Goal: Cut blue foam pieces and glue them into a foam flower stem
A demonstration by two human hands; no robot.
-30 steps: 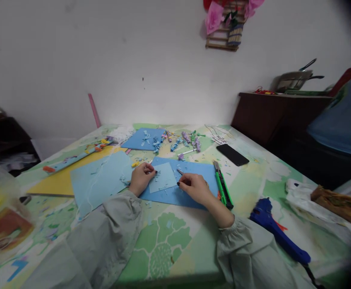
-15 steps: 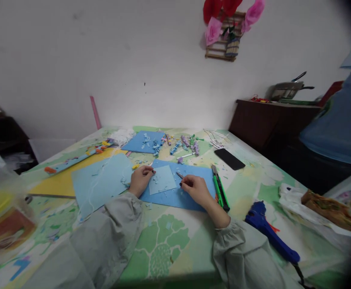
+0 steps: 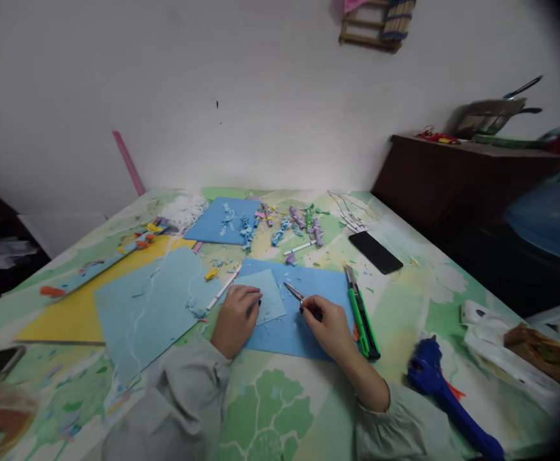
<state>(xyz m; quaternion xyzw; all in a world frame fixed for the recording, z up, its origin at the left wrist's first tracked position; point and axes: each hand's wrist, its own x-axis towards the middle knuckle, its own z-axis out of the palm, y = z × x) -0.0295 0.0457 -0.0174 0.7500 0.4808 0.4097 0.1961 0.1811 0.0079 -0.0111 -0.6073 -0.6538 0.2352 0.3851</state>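
My right hand is closed around a small pair of scissors. Their blades point up and left over a blue foam sheet. My left hand rests at the left side of a pale blue square, which lies on that sheet. Its fingers are curled together with the tips near the square; whatever they may pinch is too small or hidden. Tiny blue scraps are scattered across the square and the sheet. A white pen lies just beyond my left hand.
A green cutter knife lies right of my right hand, with a black phone behind and a blue glue gun nearer. Rolled figures stand at the back. Left are a light blue sheet and yellow board.
The view has tilted down. My left hand has drawn back from the square's upper left corner, uncovering the white pen. The scissors in my right hand show more plainly.
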